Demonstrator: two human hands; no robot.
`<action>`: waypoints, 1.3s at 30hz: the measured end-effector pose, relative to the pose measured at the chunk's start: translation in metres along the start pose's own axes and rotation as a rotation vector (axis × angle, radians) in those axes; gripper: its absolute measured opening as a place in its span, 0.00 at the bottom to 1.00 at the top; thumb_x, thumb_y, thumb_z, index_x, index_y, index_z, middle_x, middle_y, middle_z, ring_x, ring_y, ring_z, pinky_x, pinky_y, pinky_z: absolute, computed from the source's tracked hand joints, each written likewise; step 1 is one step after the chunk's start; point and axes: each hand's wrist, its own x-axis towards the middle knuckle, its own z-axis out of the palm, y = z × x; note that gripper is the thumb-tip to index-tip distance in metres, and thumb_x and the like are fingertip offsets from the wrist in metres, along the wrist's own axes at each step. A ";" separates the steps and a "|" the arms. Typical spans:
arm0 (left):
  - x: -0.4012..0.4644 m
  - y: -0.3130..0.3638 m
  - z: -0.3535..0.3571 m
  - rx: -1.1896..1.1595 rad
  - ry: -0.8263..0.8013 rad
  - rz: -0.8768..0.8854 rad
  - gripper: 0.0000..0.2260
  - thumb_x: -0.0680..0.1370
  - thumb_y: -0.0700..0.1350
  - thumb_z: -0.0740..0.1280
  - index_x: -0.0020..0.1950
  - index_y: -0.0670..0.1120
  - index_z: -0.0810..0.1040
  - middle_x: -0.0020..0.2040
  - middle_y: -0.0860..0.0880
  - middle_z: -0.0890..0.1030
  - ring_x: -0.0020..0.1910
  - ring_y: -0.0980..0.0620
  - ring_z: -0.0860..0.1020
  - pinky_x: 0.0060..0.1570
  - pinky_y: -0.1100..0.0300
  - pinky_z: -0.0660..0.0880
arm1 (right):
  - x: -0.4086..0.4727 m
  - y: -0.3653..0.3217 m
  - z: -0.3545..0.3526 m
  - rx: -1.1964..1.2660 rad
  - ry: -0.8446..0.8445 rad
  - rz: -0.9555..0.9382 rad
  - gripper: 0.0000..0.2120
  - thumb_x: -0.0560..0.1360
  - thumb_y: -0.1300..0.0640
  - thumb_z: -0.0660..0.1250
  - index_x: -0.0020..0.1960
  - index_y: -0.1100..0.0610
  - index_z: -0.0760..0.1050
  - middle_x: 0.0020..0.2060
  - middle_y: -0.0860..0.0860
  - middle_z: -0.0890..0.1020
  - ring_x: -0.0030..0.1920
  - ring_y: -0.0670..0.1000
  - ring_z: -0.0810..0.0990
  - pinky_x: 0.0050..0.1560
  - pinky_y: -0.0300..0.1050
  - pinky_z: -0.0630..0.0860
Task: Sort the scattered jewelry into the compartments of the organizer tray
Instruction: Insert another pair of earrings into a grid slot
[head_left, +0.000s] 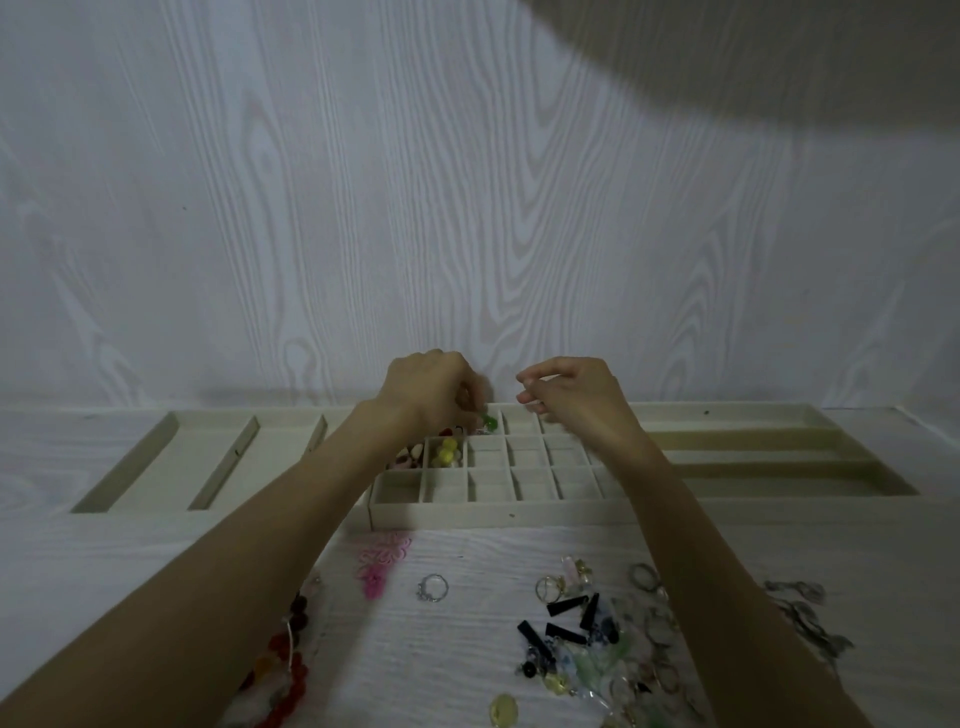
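The left hand (431, 389) is pinching a green bead piece (488, 422) over the organizer tray (498, 512), seemingly sorting by colour; the right hand (571, 389) is hovering loosely curled, holding nothing visible.

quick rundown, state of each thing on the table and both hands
left hand: fingers curled, pinching a green piece over the tray's back row
right hand: loosely curled, holds nothing visible
organizer tray: mostly empty cells
yellow beads: already in a cell
silver ring: loose on table, unsorted
pink piece: loose on table
black tube beads: in the unsorted pile
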 end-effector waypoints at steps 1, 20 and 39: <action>0.001 0.001 0.001 0.029 0.010 0.014 0.07 0.73 0.51 0.72 0.49 0.54 0.82 0.47 0.55 0.83 0.48 0.54 0.79 0.38 0.62 0.66 | 0.000 0.001 -0.001 -0.010 0.004 -0.008 0.07 0.75 0.60 0.65 0.46 0.52 0.80 0.39 0.49 0.84 0.42 0.48 0.83 0.40 0.38 0.77; 0.004 0.009 -0.001 0.057 -0.016 -0.039 0.07 0.75 0.50 0.70 0.52 0.54 0.83 0.51 0.52 0.83 0.51 0.51 0.79 0.43 0.60 0.68 | 0.005 -0.007 0.015 -1.202 -0.286 -0.393 0.22 0.77 0.63 0.56 0.67 0.48 0.73 0.65 0.53 0.69 0.64 0.55 0.64 0.63 0.49 0.62; -0.017 -0.007 0.005 0.070 -0.229 0.078 0.20 0.79 0.41 0.56 0.66 0.58 0.74 0.66 0.48 0.74 0.63 0.46 0.70 0.58 0.54 0.70 | 0.021 -0.014 0.013 -1.038 -0.415 -0.247 0.21 0.78 0.62 0.56 0.64 0.44 0.74 0.64 0.54 0.70 0.63 0.55 0.67 0.62 0.47 0.64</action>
